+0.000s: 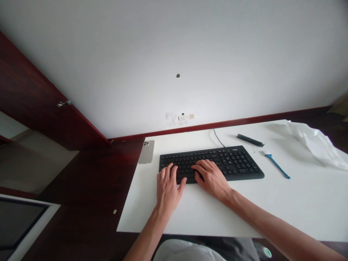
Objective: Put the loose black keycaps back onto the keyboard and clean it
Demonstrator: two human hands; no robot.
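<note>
A white rectangular counter (299, 206) fills the lower middle of the view. Near its far left corner lies a silver smartphone (146, 152), face down, its camera lenses showing. Toward the far right sit a slim black cylindrical rod (250, 140), a thin blue plastic tool (277, 166) and a crumpled sheet of white plastic (312, 143). Behind rises a plain white wall (174, 43), marked by a small dark spot (178, 75), with small white wall sockets (186, 116) above a dark red wooden trim strip (217, 125). At left stands a dark red wooden panel (40, 94) with a small metal latch (64, 103).
</note>
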